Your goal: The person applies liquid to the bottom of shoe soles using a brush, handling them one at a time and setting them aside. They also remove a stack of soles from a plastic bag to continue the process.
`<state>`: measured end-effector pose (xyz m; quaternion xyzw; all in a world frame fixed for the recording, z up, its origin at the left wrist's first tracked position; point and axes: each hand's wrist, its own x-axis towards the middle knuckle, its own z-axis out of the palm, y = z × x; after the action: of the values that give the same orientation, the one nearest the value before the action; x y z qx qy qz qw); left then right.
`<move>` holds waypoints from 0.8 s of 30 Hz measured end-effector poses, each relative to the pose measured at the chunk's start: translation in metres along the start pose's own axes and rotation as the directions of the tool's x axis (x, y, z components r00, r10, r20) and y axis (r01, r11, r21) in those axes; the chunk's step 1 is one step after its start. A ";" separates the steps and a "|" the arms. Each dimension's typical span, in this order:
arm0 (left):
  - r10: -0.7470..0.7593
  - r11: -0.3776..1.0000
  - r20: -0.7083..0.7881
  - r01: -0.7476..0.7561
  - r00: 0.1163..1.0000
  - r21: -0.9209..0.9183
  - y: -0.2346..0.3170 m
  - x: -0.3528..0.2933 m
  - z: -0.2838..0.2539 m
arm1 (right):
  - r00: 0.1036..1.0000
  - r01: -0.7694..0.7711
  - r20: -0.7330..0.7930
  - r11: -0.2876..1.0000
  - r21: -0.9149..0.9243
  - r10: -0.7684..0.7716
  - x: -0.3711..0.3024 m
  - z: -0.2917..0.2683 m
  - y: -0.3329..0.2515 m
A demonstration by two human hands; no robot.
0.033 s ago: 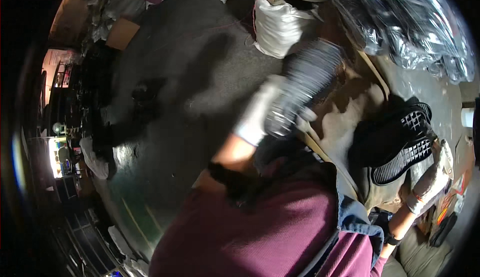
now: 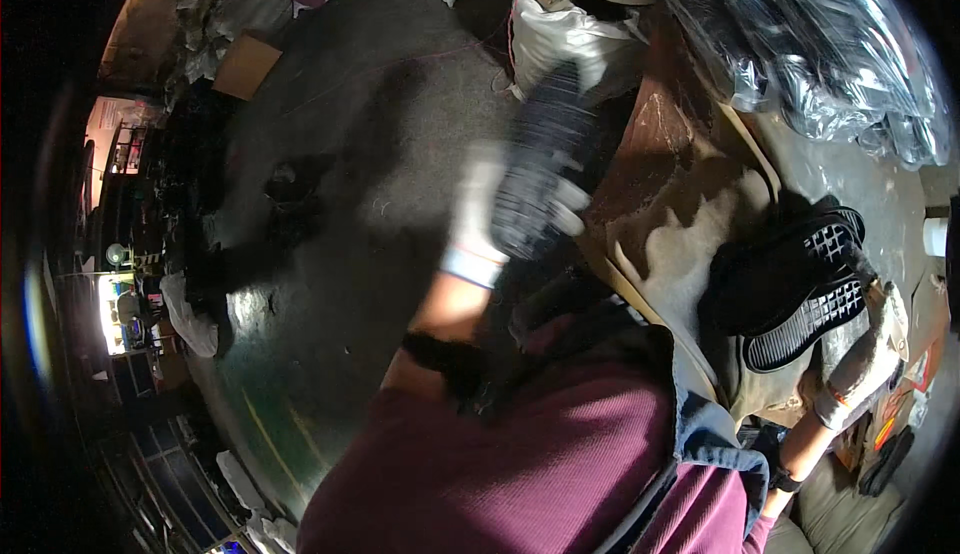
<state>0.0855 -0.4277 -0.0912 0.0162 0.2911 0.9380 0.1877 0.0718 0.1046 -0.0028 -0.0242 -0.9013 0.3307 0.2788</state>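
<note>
My left hand (image 2: 478,199), in a white glove, is closed around a black shoe sole (image 2: 540,159) with a ridged tread. It holds the sole up over the dark floor, and both are smeared by motion. At the right, my right hand (image 2: 882,339), also gloved in white, is closed beside two black shoe soles lying on the worktable. The lower sole (image 2: 815,322) shows a tread of ribs and a white-edged grid; the upper sole (image 2: 828,242) partly overlaps a dark shape. A thin dark thing reaches from my right fingers toward the soles; its kind is unclear.
Plastic-wrapped black items (image 2: 810,54) are heaped at the far end of the worktable (image 2: 690,214). A white sack (image 2: 555,44) stands on the floor beyond my left hand. A cardboard piece (image 2: 246,66) lies far left, and equipment lines the left side.
My left hand has swung to the left with the shoe sole, which now points more upright. My right hand and the soles by it stay nearly in place.
</note>
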 end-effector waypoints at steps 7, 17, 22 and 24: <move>0.472 0.286 -0.698 -0.842 0.539 -0.457 0.102 0.003 -0.094 | 0.999 -0.039 -0.035 0.998 -0.039 0.038 0.005 -0.018 -0.001; -0.146 -0.223 0.761 -0.771 0.632 0.597 -0.206 0.221 0.141 | 0.963 -0.003 -0.243 0.895 -0.445 -0.118 -0.013 -0.049 0.074; -0.475 -0.507 0.747 -0.838 0.466 0.200 -0.224 0.249 0.155 | 0.882 -0.024 -0.471 1.000 0.009 0.025 -0.023 -0.091 0.100; -0.503 -0.504 0.730 -0.843 0.463 0.187 -0.227 0.240 0.169 | 0.875 -0.215 -0.468 0.964 -0.154 0.120 -0.030 -0.130 0.105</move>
<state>-0.0363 -0.0767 -0.0956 0.6363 0.7567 0.0728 -0.1312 0.1495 0.2557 -0.0002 -0.2073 -0.8341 0.2460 0.4481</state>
